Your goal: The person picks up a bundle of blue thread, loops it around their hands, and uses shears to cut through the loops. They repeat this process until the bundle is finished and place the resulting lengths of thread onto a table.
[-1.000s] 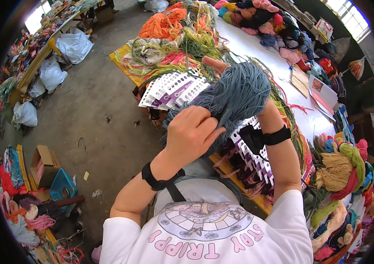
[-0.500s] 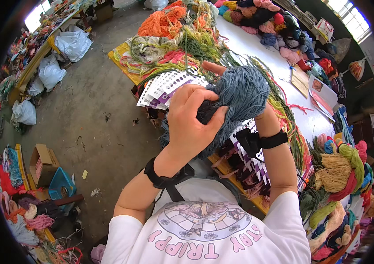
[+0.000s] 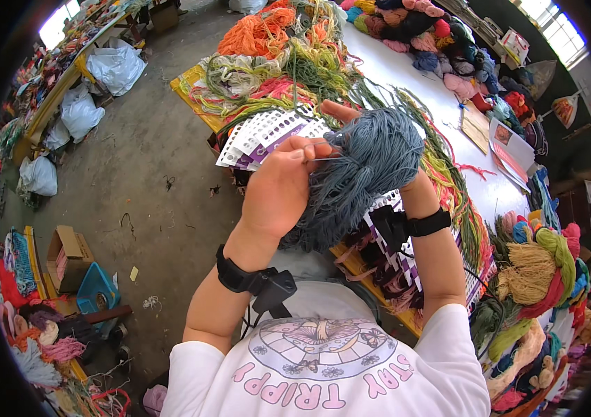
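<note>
A thick blue-grey hank of yarn (image 3: 379, 153) hangs bunched in front of me, its loose strands falling toward my lap. My right hand (image 3: 415, 182) supports it from behind, mostly hidden by the yarn; a couple of its fingers stick out past the far left side. At the hank's left side, my left hand (image 3: 283, 182) is closed, thumb and fingers pinching a thin strand of yarn (image 3: 324, 159) that stretches to the hank. White and purple cards with rows of holes (image 3: 267, 132) lie fanned on the table beyond my left hand.
Tangled green, yellow and pink yarn (image 3: 309, 73) and an orange heap (image 3: 257, 33) cover the table's far end. More punched cards (image 3: 406, 264) hang below my right forearm. Coloured hanks (image 3: 535, 271) crowd the right side. White sacks (image 3: 116, 68) and a cardboard box (image 3: 69, 258) stand left.
My left hand has drawn back to the left from the hank's middle, pulling a thin strand out. The hank's front is more exposed and its strands hang fuller; my right hand has barely moved.
</note>
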A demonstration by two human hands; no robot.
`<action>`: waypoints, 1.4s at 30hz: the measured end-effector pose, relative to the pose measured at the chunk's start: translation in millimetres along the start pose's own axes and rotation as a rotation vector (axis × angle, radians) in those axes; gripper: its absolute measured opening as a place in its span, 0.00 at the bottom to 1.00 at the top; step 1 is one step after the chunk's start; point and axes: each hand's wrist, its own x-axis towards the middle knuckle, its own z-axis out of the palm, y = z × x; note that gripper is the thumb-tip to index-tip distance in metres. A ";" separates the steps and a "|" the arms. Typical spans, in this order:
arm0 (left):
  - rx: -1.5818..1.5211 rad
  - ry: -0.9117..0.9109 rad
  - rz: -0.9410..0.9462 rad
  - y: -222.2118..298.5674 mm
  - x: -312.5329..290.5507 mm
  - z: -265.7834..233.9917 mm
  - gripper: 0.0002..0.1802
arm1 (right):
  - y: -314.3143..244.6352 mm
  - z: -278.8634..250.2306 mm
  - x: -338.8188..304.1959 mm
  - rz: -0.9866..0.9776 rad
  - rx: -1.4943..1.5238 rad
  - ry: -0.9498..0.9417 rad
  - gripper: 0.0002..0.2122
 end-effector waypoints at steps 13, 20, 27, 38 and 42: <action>1.294 0.110 0.537 7.5 -11.4 -8.8 0.32 | -9.9 6.2 3.2 -0.150 -0.484 0.022 0.27; 1.312 0.215 0.411 -31.6 -5.2 -9.3 0.45 | -41.5 22.5 15.9 -0.514 -1.093 0.085 0.25; 0.524 -0.072 -0.336 74.1 -46.4 21.6 0.16 | -38.5 -44.7 24.8 -0.493 -1.453 -0.006 0.21; 0.902 0.361 -0.653 147.4 -180.9 5.0 0.27 | -6.9 -138.9 -59.0 -0.389 -1.008 0.220 0.17; 0.594 0.041 -0.676 131.3 -162.1 20.1 0.24 | 0.9 -136.8 -57.6 -0.371 -0.742 0.218 0.19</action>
